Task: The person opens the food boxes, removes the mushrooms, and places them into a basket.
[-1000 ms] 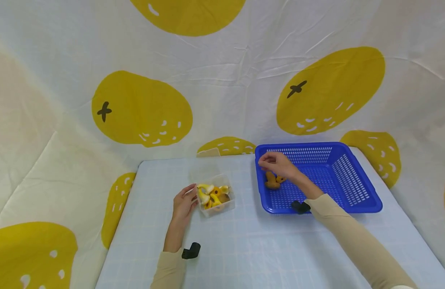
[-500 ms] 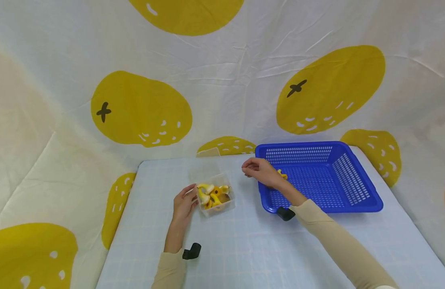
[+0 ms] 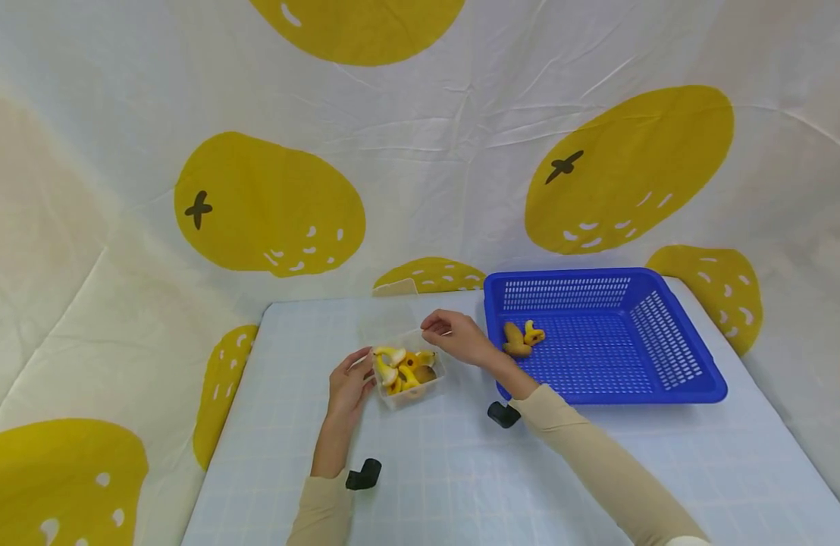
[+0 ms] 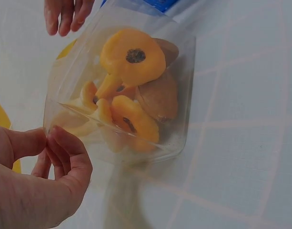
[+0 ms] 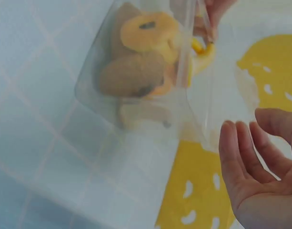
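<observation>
A clear plastic box (image 3: 409,396) on the table holds yellow banana-like pieces (image 3: 384,371), orange pieces with dark centres (image 4: 131,55) and brown oval pieces (image 5: 131,74). My left hand (image 3: 348,387) pinches its left rim between thumb and fingers, seen closely in the left wrist view. Just past the box's far right corner hovers my right hand (image 3: 461,339). In the right wrist view, the fingers (image 5: 229,148) are loosely bent, with a gap to the thumb and nothing between them. The box's clear lid (image 3: 386,322) appears folded back behind it.
To the right stands a blue perforated basket (image 3: 597,356). Near its left wall lie brown oval pieces (image 3: 517,350) and a small yellow piece (image 3: 533,334). A fruit-patterned cloth (image 3: 461,189) hangs behind the table's back edge.
My right hand has moved left from above the blue basket to the box, uncovering the pieces in the basket. My left hand has stayed at the box.
</observation>
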### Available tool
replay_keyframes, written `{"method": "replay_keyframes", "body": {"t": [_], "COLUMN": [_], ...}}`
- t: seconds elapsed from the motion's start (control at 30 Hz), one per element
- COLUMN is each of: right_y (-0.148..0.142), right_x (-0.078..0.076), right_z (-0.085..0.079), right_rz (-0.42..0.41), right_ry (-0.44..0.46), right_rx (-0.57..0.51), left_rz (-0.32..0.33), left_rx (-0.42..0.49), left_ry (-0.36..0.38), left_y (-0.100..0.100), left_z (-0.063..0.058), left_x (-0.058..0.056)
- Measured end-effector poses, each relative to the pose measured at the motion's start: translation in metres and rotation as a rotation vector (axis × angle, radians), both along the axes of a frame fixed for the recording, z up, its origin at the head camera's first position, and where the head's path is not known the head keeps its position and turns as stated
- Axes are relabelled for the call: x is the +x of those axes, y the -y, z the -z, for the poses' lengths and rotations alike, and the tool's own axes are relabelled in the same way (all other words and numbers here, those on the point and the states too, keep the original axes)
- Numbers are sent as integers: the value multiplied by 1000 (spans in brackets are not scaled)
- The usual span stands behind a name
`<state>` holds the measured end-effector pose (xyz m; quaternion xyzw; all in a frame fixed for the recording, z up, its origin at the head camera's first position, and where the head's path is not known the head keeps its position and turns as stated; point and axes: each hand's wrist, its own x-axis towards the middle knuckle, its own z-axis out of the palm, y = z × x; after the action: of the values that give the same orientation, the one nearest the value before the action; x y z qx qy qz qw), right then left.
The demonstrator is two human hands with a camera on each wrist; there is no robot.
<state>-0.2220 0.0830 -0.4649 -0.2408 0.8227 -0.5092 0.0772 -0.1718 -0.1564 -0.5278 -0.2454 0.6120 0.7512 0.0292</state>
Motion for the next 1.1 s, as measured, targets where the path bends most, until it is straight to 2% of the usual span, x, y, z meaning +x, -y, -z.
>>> {"method": "replay_keyframes", "body": {"t": [0.37,0.63,0.77,1.1], "right_y": [40,52,55,57], "right_x": [3,5,7,9], "right_z": [18,33,35,36], "right_rz": [-26,-38,-60,-86], "right_ry": [30,19,-6,-142], "right_rx": [26,89,123,205], "left_rz": [2,7,3,-6], "left_rx": [-15,-14,-12,-15], "left_ry": [3,4,3,1], "left_y": [-1,-1,-1,-1], "left_z": [0,2,2,2], "left_x": [-1,0,1,0]}}
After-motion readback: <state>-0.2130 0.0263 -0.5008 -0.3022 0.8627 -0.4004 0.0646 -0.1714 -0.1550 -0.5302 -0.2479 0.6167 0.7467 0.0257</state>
